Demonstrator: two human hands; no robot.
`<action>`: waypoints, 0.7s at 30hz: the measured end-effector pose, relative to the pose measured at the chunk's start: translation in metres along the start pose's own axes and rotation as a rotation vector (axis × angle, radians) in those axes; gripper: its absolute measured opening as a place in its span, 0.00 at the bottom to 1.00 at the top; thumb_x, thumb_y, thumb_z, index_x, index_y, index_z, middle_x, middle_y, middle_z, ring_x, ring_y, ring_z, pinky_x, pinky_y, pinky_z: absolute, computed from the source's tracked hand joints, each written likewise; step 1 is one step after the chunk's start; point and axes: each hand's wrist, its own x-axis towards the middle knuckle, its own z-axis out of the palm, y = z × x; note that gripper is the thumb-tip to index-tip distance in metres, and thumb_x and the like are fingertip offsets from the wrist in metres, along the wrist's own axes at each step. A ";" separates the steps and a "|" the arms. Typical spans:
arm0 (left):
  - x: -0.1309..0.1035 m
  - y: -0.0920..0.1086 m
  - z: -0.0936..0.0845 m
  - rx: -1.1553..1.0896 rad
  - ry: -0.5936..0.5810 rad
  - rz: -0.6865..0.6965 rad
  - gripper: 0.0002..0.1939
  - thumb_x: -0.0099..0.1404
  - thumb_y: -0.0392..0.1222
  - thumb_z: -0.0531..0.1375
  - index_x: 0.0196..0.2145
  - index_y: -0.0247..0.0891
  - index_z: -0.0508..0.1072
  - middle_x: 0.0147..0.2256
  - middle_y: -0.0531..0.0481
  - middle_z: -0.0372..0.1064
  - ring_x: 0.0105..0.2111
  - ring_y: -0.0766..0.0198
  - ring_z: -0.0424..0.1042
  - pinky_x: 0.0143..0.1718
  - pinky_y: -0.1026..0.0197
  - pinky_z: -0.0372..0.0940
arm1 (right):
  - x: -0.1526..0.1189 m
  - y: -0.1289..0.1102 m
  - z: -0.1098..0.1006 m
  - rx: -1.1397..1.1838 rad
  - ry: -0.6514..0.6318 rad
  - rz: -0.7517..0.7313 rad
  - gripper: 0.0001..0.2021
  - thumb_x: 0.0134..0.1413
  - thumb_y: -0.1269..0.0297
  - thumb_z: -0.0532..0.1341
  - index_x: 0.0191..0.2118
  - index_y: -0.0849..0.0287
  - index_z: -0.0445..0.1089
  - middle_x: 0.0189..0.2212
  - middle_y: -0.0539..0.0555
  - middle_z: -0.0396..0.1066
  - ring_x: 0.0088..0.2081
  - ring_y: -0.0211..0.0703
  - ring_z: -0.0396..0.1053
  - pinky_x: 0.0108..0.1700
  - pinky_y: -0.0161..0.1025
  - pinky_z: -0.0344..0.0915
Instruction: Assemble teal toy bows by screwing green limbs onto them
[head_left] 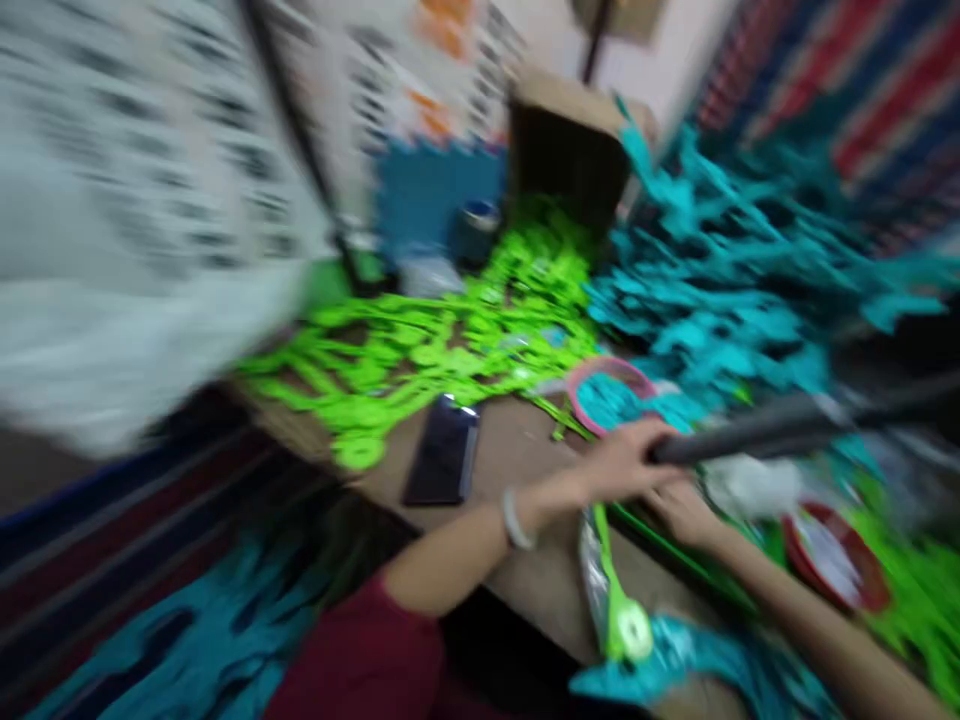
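Note:
My left hand (611, 465), with a pale band on the wrist, meets my right hand (682, 508) over the brown work surface. The fingers of both look bent inward, but blur and overlap hide what lies between them. A dark grey bar (780, 425) comes in from the right and ends in front of my left hand. Below my hands a bright green strap (619, 590) with a white-centred round end lies along a clear plastic bag (592, 570). Its upper end reaches my left hand. Under the round end is a turquoise piece (675, 655).
A heap of green straps (450, 350) spreads behind a dark phone (444, 450). Turquoise pieces (750, 280) pile up at the right, beside a pink-rimmed bowl (577, 395). A red bowl (874, 580) stands near my right forearm. At the back are a cardboard box (566, 100) and a thread spool (476, 235).

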 end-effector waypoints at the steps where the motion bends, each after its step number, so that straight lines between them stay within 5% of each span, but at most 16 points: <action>1: 0.002 -0.001 -0.002 -0.048 -0.004 -0.004 0.13 0.63 0.43 0.64 0.44 0.35 0.74 0.42 0.47 0.76 0.42 0.58 0.75 0.46 0.58 0.69 | -0.005 0.012 0.007 0.015 -0.063 0.038 0.20 0.68 0.58 0.52 0.30 0.62 0.74 0.31 0.56 0.74 0.30 0.39 0.67 0.41 0.38 0.72; 5: 0.015 -0.018 -0.009 -0.154 -0.003 -0.010 0.18 0.63 0.48 0.61 0.47 0.35 0.72 0.45 0.42 0.73 0.47 0.49 0.71 0.51 0.46 0.65 | -0.056 0.068 0.022 0.060 -0.195 0.162 0.15 0.65 0.62 0.56 0.26 0.58 0.67 0.28 0.57 0.71 0.32 0.43 0.65 0.40 0.40 0.69; 9: 0.012 -0.017 -0.012 -0.046 -0.007 -0.069 0.20 0.65 0.54 0.62 0.47 0.38 0.72 0.40 0.49 0.73 0.40 0.56 0.72 0.45 0.50 0.68 | -0.088 0.064 -0.003 0.071 -0.083 0.269 0.14 0.69 0.59 0.50 0.32 0.57 0.64 0.30 0.55 0.66 0.34 0.43 0.63 0.40 0.42 0.66; 13: 0.016 -0.005 0.007 -0.045 -0.066 -0.036 0.22 0.65 0.58 0.61 0.46 0.38 0.73 0.38 0.50 0.75 0.38 0.58 0.73 0.43 0.53 0.70 | -0.068 0.042 -0.049 0.427 0.362 0.410 0.16 0.68 0.51 0.52 0.53 0.54 0.62 0.45 0.58 0.67 0.47 0.45 0.67 0.48 0.46 0.69; 14: 0.016 -0.002 0.013 -0.032 -0.111 -0.004 0.21 0.66 0.58 0.60 0.45 0.38 0.74 0.39 0.49 0.76 0.39 0.58 0.73 0.43 0.53 0.70 | -0.059 0.039 -0.061 0.587 0.376 0.381 0.20 0.65 0.47 0.56 0.56 0.52 0.61 0.47 0.57 0.68 0.50 0.46 0.67 0.50 0.47 0.70; 18: -0.007 0.010 0.020 0.310 -0.273 0.121 0.19 0.71 0.53 0.55 0.46 0.35 0.75 0.45 0.42 0.76 0.40 0.54 0.76 0.42 0.52 0.71 | -0.040 0.033 -0.084 1.049 0.060 0.301 0.24 0.57 0.47 0.65 0.55 0.51 0.66 0.44 0.54 0.72 0.47 0.45 0.71 0.51 0.47 0.72; 21: -0.055 0.016 0.007 0.508 -0.366 0.313 0.18 0.73 0.51 0.52 0.44 0.35 0.75 0.44 0.40 0.76 0.38 0.55 0.77 0.37 0.55 0.73 | -0.044 0.026 -0.065 1.257 0.188 0.391 0.25 0.56 0.46 0.65 0.55 0.54 0.65 0.41 0.53 0.73 0.41 0.42 0.73 0.48 0.47 0.74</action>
